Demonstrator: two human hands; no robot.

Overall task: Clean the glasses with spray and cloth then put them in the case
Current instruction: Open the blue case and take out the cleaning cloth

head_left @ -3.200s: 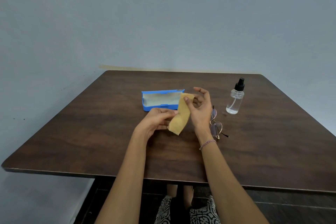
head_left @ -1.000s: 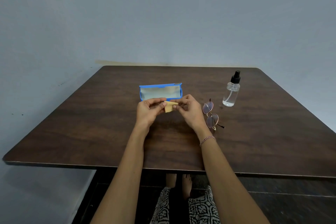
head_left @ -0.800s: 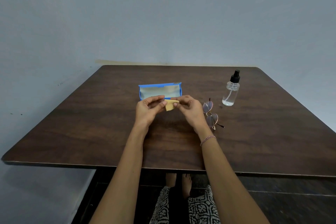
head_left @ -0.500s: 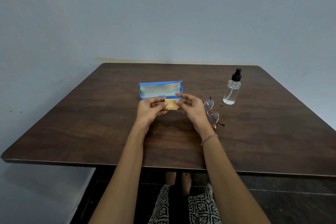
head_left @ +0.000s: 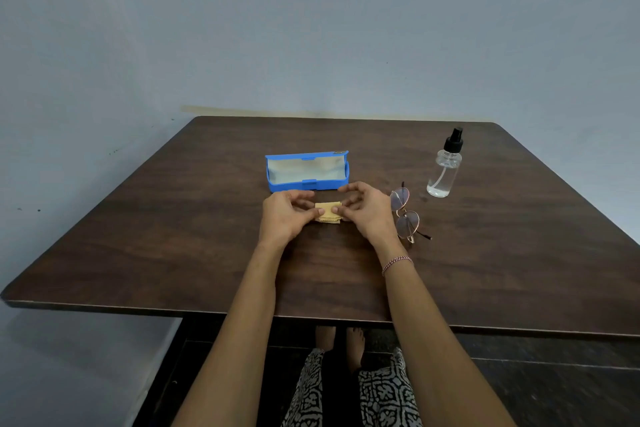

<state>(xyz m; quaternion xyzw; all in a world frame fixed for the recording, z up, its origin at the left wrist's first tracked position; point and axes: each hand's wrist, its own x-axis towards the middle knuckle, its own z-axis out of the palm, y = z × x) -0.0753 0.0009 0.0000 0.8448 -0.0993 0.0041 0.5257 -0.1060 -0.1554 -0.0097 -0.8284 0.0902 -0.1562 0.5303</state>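
In the head view, both forearms are stretched forward over the table (head_left: 173, 236), and the hands are brought together in front of the open blue case (head_left: 306, 172). The small folded yellow cloth (head_left: 328, 212) is pinched at its left end by the left hand (head_left: 284, 215) and at its right end by the right hand (head_left: 367, 211), with the fingers curled. Both ends of the cloth are covered by fingers, and it cannot be told whether it rests on the table. The glasses (head_left: 405, 215) are seen lying just beside the right hand, with the spray bottle (head_left: 445, 166) upright behind them.
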